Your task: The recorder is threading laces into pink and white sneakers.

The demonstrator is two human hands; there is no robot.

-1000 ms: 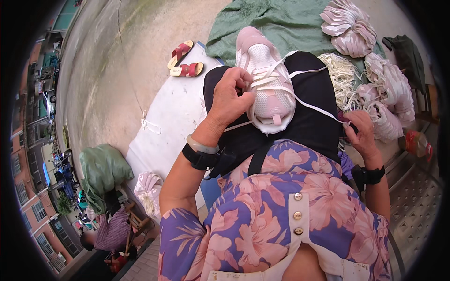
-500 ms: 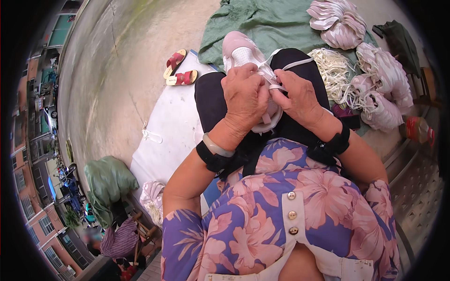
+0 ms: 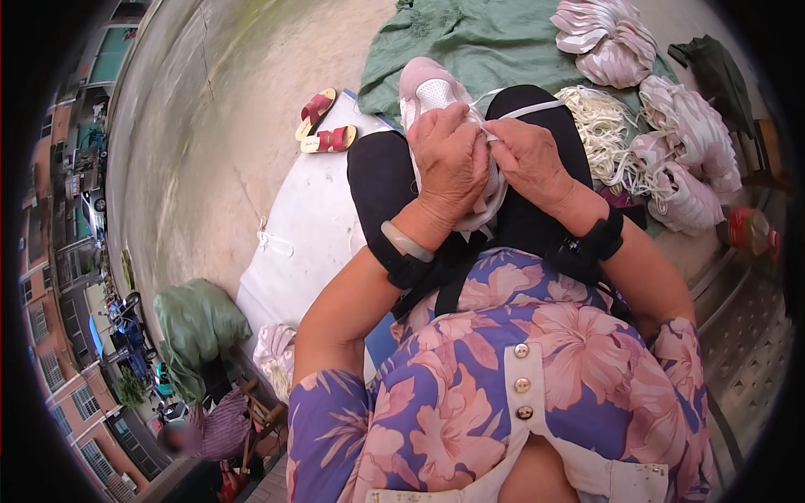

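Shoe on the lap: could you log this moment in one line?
pink shoe: on lap | left hand: over shoe, fingertips hidden | right hand: pinching white lace | lace pile: at right

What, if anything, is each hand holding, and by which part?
Right hand: a white lace, pinched by its part near the pink shoe. Left hand: over the shoe, its grip hidden.
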